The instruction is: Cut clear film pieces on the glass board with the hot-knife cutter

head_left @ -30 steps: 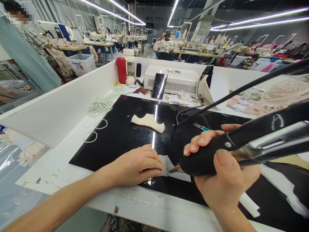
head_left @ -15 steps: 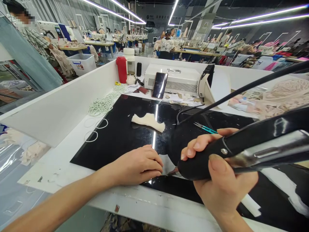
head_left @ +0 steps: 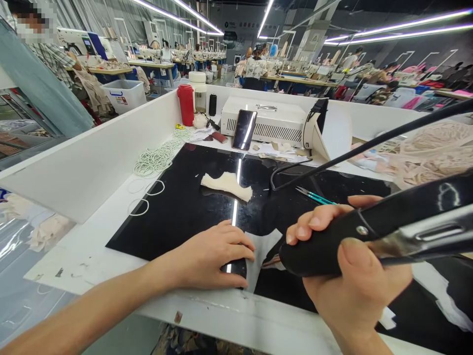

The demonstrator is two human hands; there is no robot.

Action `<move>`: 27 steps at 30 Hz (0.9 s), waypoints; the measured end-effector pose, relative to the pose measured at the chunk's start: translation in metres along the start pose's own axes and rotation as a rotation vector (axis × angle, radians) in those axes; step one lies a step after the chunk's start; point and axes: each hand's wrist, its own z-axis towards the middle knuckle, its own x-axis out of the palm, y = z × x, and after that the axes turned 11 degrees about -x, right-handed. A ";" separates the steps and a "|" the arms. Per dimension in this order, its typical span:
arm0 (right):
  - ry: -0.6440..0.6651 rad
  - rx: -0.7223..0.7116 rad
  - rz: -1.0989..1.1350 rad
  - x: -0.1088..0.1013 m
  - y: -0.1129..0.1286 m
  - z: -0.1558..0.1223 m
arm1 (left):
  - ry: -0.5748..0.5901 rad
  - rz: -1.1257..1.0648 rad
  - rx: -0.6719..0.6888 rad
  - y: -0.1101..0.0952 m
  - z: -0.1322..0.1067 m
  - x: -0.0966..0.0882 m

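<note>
My right hand (head_left: 354, 266) is wrapped round a thick black handheld tool (head_left: 318, 251) with a metal lever along its side. A thin metal tip (head_left: 272, 262) shows past the tool's rounded end and meets a sheer white fabric piece (head_left: 254, 266). Thumb and fingers apart, my left hand (head_left: 214, 254) lies on the black board (head_left: 177, 207), its fingertips at the fabric's left edge. Farther back on the board sits a cream curved foam-like piece (head_left: 227, 185). Teal-handled tweezers (head_left: 314, 195) lie beyond my right hand.
Pale green elastic loops (head_left: 153, 158) lie left of the board. At the back stand a red bottle (head_left: 185, 104), a vented white box (head_left: 264, 121) and a phone (head_left: 244, 129) leaning on it. A black bent rod or cable (head_left: 351, 150) crosses the right side. White scraps (head_left: 436, 291) lie lower right.
My right hand and the tool have moved right. My left thumb has spread away from the fingers, and more of the white fabric shows between the hands.
</note>
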 end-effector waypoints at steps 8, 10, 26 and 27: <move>0.020 0.029 0.018 -0.003 0.002 -0.005 | 0.001 -0.015 -0.029 0.000 0.002 0.001; 0.021 0.027 0.011 -0.004 0.002 -0.005 | 0.000 -0.017 -0.030 0.000 0.002 0.001; 0.063 0.020 0.009 0.002 0.012 -0.018 | -0.012 0.028 -0.025 0.000 0.003 0.004; 0.070 0.025 0.008 0.002 0.012 -0.018 | -0.011 0.025 -0.027 0.000 0.003 0.005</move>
